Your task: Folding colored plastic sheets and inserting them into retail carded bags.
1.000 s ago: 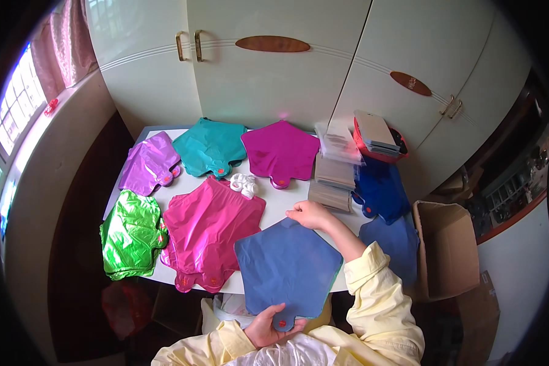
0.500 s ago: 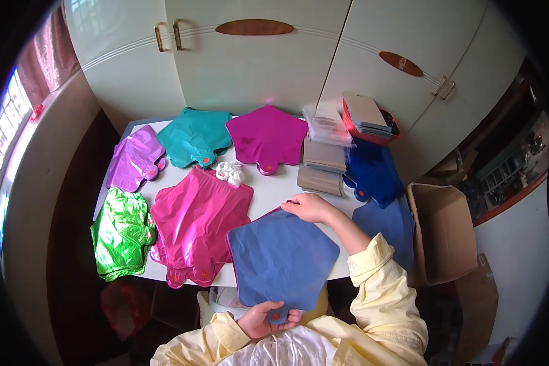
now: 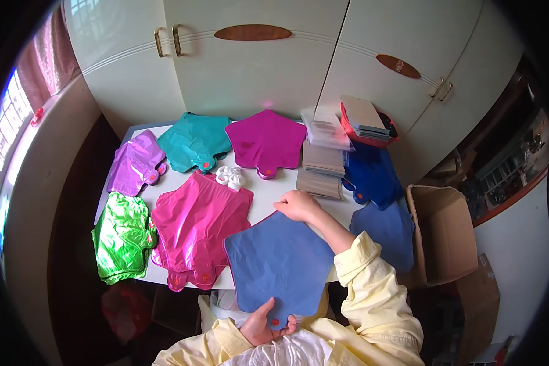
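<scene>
A flat, star-shaped foil balloon (image 3: 280, 262), dull blue with a thin magenta edge, is held over the table's front edge. My left hand (image 3: 263, 326) grips its bottom tab, thumb on top beside a small red mark, fingers underneath. At its top corner, my right hand (image 3: 296, 205) is closed on the edge, its fingers curled in. Just left of the balloon lies a pile of pink foil balloons (image 3: 204, 222). Beyond them rests a small bundle of white ribbon-like material (image 3: 230, 177). To the right, another dull-blue balloon (image 3: 384, 238) lies partly behind my right arm.
Green (image 3: 123, 238), lilac (image 3: 137, 160), teal (image 3: 195, 141), magenta (image 3: 266, 143) and dark-blue (image 3: 375, 174) balloons line the white table's left, back and right. Stacked cards (image 3: 322, 160) and a red basket (image 3: 346, 125) stand at back right. An open cardboard box (image 3: 442, 235) sits beyond the right edge.
My right hand has shifted slightly left, its fingers curling more tightly at the top corner. The balloon has moved a little left with it. My left hand keeps its hold on the tab.
</scene>
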`<state>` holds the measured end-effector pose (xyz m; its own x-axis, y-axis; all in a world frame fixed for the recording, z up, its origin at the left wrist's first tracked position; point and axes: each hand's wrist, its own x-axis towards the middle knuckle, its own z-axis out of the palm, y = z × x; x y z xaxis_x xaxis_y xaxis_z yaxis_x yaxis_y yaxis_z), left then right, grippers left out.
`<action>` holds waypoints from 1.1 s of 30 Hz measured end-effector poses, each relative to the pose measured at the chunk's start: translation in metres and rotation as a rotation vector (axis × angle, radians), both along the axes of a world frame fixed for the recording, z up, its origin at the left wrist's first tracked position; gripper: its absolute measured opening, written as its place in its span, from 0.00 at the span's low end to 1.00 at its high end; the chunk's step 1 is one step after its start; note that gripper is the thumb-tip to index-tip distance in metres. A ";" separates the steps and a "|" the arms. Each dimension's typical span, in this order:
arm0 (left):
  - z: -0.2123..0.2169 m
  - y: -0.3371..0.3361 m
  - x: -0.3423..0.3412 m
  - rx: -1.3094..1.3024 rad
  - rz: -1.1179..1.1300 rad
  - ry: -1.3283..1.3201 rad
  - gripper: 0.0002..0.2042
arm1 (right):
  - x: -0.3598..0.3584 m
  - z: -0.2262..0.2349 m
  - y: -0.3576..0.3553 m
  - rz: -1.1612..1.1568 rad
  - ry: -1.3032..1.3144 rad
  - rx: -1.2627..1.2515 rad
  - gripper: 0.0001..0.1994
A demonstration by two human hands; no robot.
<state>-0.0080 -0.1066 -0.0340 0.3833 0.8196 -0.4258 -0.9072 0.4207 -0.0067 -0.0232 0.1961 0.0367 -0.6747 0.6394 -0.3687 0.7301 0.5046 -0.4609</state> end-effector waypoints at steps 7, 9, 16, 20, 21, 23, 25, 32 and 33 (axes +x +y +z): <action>0.002 0.001 0.004 -0.151 0.051 0.105 0.28 | 0.005 -0.024 0.013 -0.054 0.178 -0.147 0.12; -0.002 0.001 0.001 -0.122 0.054 0.034 0.27 | 0.006 -0.023 0.011 -0.029 0.237 -0.144 0.12; 0.001 0.007 -0.003 -0.146 -0.041 0.104 0.24 | 0.012 -0.021 0.015 0.033 0.157 -0.066 0.15; 0.016 0.015 -0.002 -0.175 -0.116 0.211 0.20 | 0.019 -0.018 0.012 -0.013 0.202 -0.044 0.18; 0.018 0.015 -0.001 -0.210 -0.100 0.209 0.19 | 0.022 -0.015 0.010 -0.003 0.186 -0.032 0.19; 0.012 0.012 -0.002 -0.190 -0.070 0.155 0.18 | 0.031 -0.006 0.008 0.016 0.154 -0.009 0.23; -0.002 0.003 -0.007 -0.080 -0.043 0.052 0.17 | 0.045 -0.003 0.006 0.063 0.142 -0.118 0.22; -0.007 -0.004 -0.008 -0.019 -0.033 0.057 0.19 | 0.091 0.012 -0.035 0.041 0.236 -0.264 0.16; -0.011 -0.003 -0.007 0.020 -0.030 0.022 0.20 | 0.103 -0.009 -0.032 0.018 0.383 -0.448 0.18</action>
<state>-0.0149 -0.1091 -0.0450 0.3990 0.8162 -0.4178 -0.8938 0.4480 0.0216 0.0799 0.1644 0.0276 -0.8225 0.4645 -0.3282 0.4627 0.2111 -0.8610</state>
